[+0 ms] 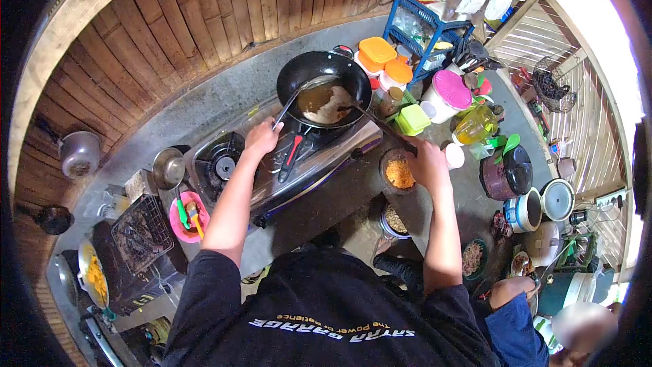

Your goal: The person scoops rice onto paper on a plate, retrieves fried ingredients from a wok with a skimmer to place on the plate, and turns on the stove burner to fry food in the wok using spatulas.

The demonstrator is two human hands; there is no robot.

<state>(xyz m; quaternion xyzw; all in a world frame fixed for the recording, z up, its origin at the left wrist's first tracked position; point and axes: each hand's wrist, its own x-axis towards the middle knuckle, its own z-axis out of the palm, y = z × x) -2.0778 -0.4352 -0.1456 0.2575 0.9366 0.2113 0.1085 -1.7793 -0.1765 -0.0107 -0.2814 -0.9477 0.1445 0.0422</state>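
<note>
A black wok (299,68) sits on the gas stove (272,183), with brown oil (314,100) and a pale, foamy mass of food (334,110) in it. My left hand (262,138), at the near-left side, is closed around the handle of a metal spatula (291,103), whose head rests inside the wok; its exact shape is partly unclear. On the right, my right hand (428,163) grips a dark-handled turner (380,124) that slants into the pale food. Below that hand stands a bowl of orange crumbs (399,172).
A red-and-black utensil (291,158) lies on the stove. Orange-lidded containers (377,53), a pink-lidded bucket (448,92) and an oil jar (475,126) stand right of the wok. A pink bowl (178,221) holds utensils at left. Another person's arm (511,292) shows at lower right.
</note>
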